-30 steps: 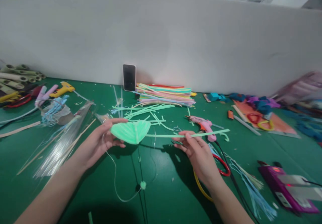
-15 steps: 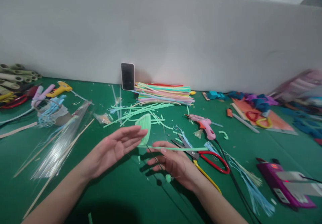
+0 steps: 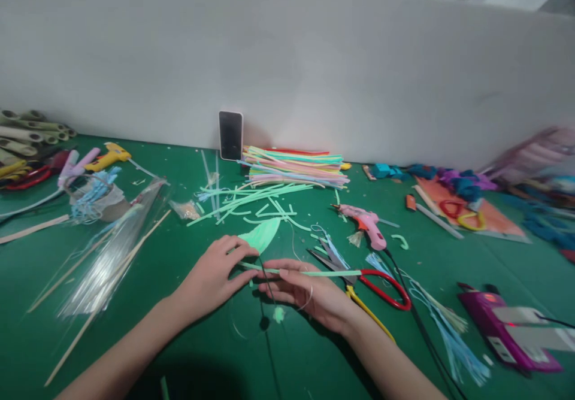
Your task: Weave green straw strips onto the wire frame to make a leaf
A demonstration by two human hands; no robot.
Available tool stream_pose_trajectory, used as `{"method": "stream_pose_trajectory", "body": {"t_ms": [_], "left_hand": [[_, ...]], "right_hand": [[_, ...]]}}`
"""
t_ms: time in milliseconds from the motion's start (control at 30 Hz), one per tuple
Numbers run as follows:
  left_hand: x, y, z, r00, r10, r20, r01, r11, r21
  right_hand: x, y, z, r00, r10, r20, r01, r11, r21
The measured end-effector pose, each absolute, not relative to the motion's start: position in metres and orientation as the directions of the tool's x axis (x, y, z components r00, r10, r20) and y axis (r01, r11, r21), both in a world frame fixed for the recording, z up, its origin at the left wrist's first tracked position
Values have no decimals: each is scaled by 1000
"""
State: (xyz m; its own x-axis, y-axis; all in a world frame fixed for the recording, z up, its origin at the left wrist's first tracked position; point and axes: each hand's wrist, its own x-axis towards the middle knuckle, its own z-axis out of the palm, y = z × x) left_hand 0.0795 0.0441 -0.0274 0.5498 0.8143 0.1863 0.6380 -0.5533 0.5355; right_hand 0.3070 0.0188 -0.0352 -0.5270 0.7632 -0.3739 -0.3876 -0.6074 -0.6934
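My right hand point(image 3: 309, 295), palm up, pinches a long light-green pipe cleaner point(image 3: 332, 273) between thumb and fingers, its free end pointing right over the scissors. At the other end, my left hand point(image 3: 220, 271) closes its thumb and fingertips around the strip. A green leaf shape point(image 3: 265, 236) rises just beyond the left fingertips; its lower part is hidden behind them. From near the fingers a thin dark stem or wire point(image 3: 270, 352) runs toward me. Beside it are a dark round spot point(image 3: 264, 323) and a small pale-green tuft point(image 3: 278, 314).
Scissors point(image 3: 381, 289) with red and yellow handles lie by my right hand, near a pink glue gun point(image 3: 366, 223). Behind are loose green strips point(image 3: 251, 199), a bundle of coloured pipe cleaners point(image 3: 296, 169) and a phone point(image 3: 230, 135). Clear sticks point(image 3: 103, 262) lie left.
My left hand has gone from spread fingers to a pinch at the strip's left end. The leaf has tilted to the right, and the strip has dipped slightly.
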Motion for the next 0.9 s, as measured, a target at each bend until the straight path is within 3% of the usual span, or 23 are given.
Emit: {"method": "stream_pose_trajectory", "body": {"t_ms": [400,567,767,900], "left_hand": [[87,37,-30,573,799,180,622,-567,540],[88,33,-24,568,814,122,601,-511,615],[97,30,-27,503,855,130,621,-462,634],[101,31,-35,505,843,187,623,-505,598]], "right_hand": [[311,19,-43,-569,750,-338,-344,-590,-731],[310,17,-37,-583,729,-360,-294,-602,-742],[313,19,-37,-375,850,-369,-254,-477,-841],[315,22,-42,-418,829,-371,-294,-510,-808]]}}
